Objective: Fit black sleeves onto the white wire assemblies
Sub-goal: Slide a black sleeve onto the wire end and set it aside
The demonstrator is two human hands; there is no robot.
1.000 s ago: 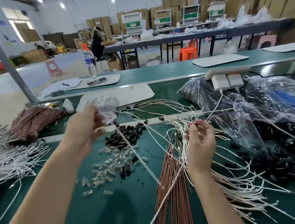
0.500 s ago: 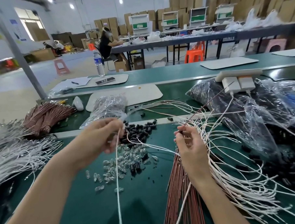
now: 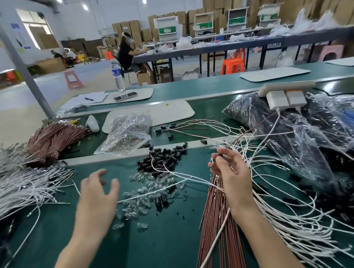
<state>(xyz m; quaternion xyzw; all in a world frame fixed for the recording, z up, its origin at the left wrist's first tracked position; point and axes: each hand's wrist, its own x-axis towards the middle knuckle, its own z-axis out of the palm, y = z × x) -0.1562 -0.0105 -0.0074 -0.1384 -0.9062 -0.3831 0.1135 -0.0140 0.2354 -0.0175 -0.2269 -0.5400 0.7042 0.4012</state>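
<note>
A heap of small black sleeves [image 3: 163,157] lies on the green table [image 3: 156,246] ahead of me, with clear plastic caps [image 3: 152,185] scattered just in front of it. My left hand [image 3: 97,196] hovers over the table left of the caps, fingers spread, holding nothing. My right hand [image 3: 230,172] pinches the end of a thin wire [image 3: 235,141] at its fingertips. A white wire [image 3: 164,190] lies loose across the caps toward my right hand. Many white wire assemblies [image 3: 293,220] fan out to the right.
A bundle of white wires [image 3: 18,187] lies at the left, copper-coloured wires [image 3: 52,137] behind it and another copper bundle [image 3: 216,223] under my right forearm. A clear bag of caps [image 3: 127,134] sits beyond the sleeves. Plastic bags of black parts [image 3: 293,132] fill the right.
My left hand has let go of the white wire and dropped lower, opening its fingers. The wire now lies on the table. My right hand stays near the same spot.
</note>
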